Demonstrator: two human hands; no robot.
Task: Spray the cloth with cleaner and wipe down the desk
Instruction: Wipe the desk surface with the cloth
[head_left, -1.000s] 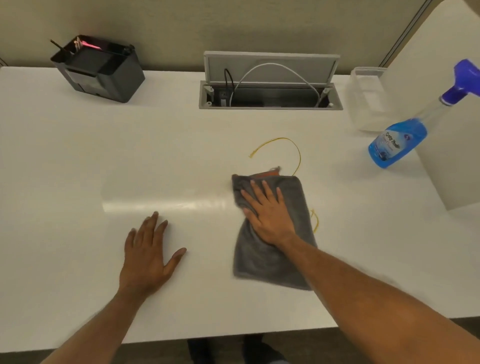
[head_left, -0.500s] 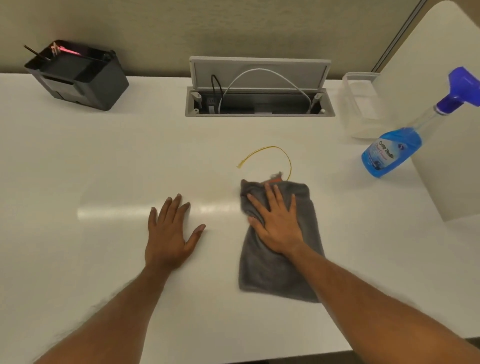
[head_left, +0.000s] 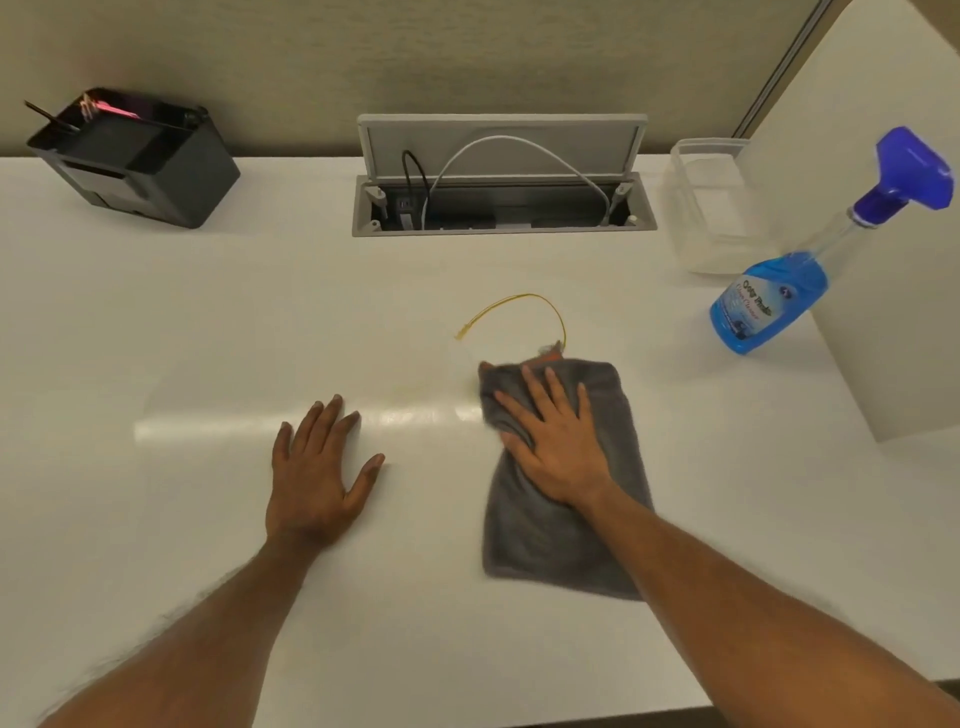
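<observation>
Right hand (head_left: 558, 447) flat, fingers spread, pressing the grey cloth (head_left: 563, 499) mid-desk (head_left: 156, 338). Left hand (head_left: 317, 478) open, bracing. Keep pressure even — and steer around that yellow wire (head_left: 519, 304).

Two hands (head_left: 314, 480) (head_left: 561, 447), one cloth (head_left: 530, 545), one bottle (head_left: 769, 306).

the yellow wire (head_left: 523, 295) runs under the blurred cloth (head_left: 545, 545), its end hidden.
</observation>
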